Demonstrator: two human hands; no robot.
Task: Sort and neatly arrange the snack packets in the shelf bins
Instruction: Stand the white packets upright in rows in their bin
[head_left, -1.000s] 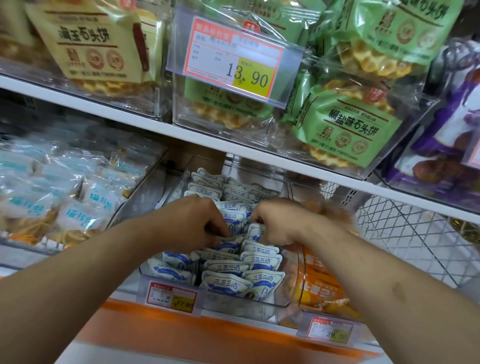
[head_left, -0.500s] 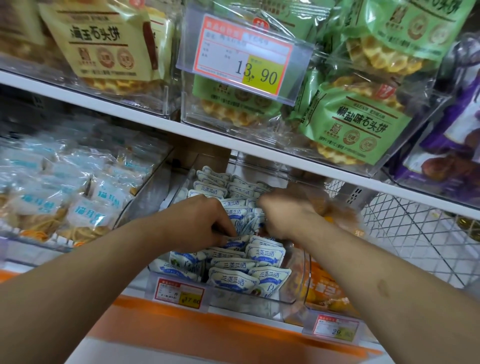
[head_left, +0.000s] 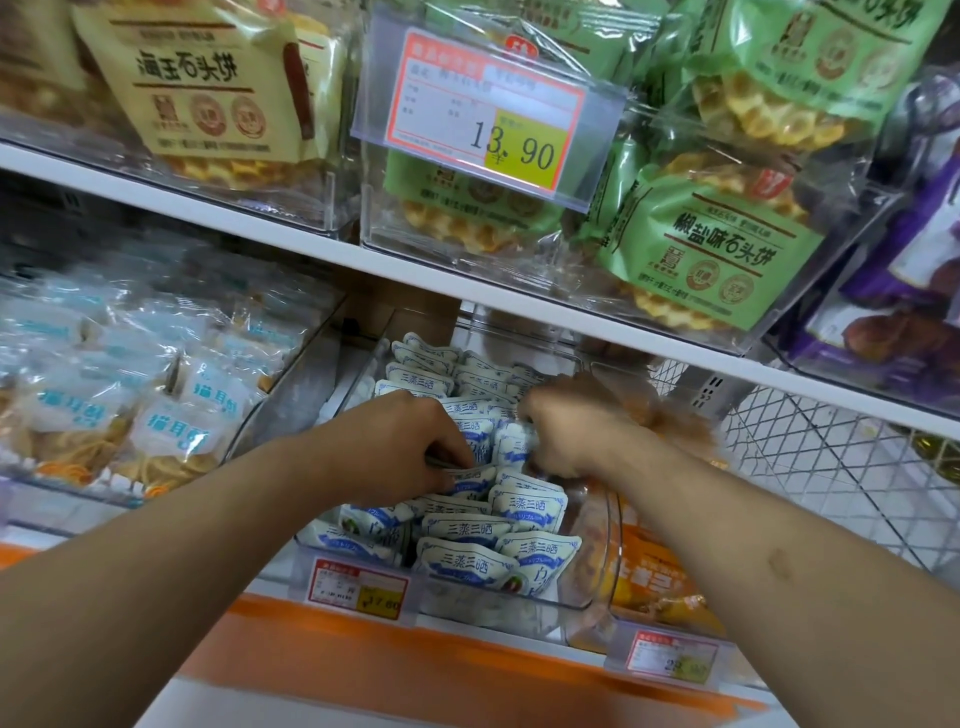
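Both hands are down in the clear plastic bin (head_left: 582, 597) on the lower shelf, among the small white-and-blue snack packets (head_left: 467, 566) standing in rows. The left hand (head_left: 400, 441) has its fingers curled, pinching the top edges of a few packets mid-bin. The right hand (head_left: 566, 431), blurred, bunches its fingers round a packet beside it.

lower shelf (head_left: 467, 670) carrying clear bins side by side; middle bin (head_left: 519, 605) holding blue-white snack packets (head_left: 467, 564)
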